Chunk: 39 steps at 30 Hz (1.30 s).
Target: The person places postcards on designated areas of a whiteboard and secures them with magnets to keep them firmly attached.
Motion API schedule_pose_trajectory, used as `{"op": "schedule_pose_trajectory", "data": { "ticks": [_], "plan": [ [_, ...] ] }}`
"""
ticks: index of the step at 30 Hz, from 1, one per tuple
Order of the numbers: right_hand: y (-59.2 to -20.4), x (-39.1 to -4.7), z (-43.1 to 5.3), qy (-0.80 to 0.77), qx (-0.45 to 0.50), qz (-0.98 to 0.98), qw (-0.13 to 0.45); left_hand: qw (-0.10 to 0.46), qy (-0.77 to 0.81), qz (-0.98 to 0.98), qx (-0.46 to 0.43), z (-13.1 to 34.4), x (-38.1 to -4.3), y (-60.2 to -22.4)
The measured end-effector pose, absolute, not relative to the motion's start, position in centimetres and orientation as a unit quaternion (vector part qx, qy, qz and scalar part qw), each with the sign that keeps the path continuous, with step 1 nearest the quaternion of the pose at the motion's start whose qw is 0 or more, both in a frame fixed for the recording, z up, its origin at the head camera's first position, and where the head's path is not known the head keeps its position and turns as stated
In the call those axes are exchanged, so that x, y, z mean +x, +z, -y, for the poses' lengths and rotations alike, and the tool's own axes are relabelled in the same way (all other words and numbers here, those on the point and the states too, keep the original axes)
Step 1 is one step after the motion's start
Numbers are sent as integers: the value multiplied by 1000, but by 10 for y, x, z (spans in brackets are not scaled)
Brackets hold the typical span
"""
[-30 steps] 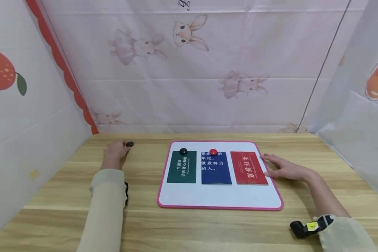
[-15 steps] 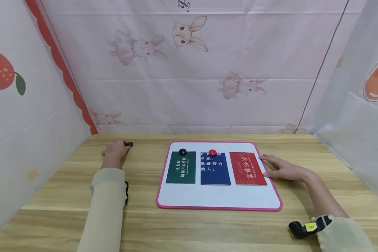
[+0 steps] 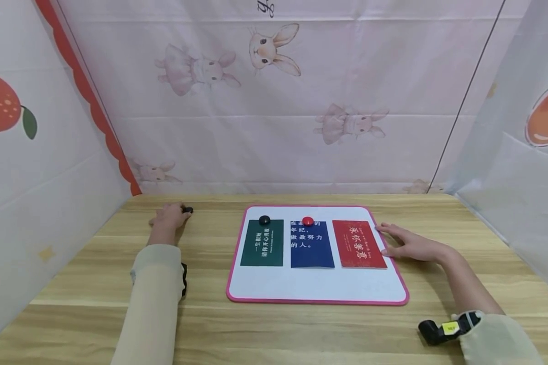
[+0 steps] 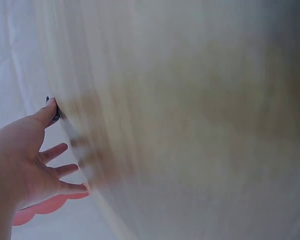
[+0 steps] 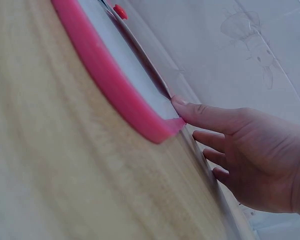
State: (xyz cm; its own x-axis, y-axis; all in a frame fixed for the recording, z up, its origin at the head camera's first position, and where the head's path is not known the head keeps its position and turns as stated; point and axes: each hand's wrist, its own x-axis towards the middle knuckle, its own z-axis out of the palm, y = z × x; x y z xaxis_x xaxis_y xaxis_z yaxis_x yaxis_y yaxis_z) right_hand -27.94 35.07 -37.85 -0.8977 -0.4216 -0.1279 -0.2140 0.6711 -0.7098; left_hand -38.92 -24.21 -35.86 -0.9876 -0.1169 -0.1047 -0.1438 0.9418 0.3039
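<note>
At the back left of the table, my left hand (image 3: 168,218) pinches a round black magnet (image 3: 189,209) between thumb and forefinger. The left wrist view shows this black magnet (image 4: 55,112) low at the tabletop, the other fingers spread loosely. My right hand (image 3: 415,243) rests at the right edge of a pink-rimmed whiteboard (image 3: 319,286), fingers extended and the thumb touching the rim by the red card (image 3: 360,243). A second black magnet (image 3: 264,220) sits on the top of the green card (image 3: 262,243). On the blue card (image 3: 312,248) sits a red magnet (image 3: 308,221).
The whiteboard lies flat on a wood-grain table (image 3: 274,334). A rabbit-print curtain (image 3: 274,126) rises along the table's back edge. More printed sheets (image 3: 41,177) stand at the left and right sides.
The left fingers now cover a little more of the black magnet. The right hand stays by the board's edge, and the cards and other magnets have not moved.
</note>
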Motion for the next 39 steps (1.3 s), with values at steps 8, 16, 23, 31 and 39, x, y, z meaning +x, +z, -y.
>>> {"op": "schedule_pose_trajectory", "data": {
  "ticks": [8, 16, 23, 31, 39],
  "plan": [
    [-378, -280, -351, -365, -177, -903, 144, 27, 134, -989, -61, 242, -385, -356],
    [-376, -280, -351, -366, -177, -902, 146, 5, 127, -991, -30, 240, -381, -354],
    [-375, -280, -351, -371, -175, -900, 150, -3, 117, -993, -8, 239, -384, -355],
    [-376, -279, -348, -370, -179, -900, 148, 14, 78, -997, 16, 233, -386, -351],
    [-377, -278, -349, -374, -174, -899, 149, 16, 42, -998, 36, 221, -384, -342]
  ]
}}
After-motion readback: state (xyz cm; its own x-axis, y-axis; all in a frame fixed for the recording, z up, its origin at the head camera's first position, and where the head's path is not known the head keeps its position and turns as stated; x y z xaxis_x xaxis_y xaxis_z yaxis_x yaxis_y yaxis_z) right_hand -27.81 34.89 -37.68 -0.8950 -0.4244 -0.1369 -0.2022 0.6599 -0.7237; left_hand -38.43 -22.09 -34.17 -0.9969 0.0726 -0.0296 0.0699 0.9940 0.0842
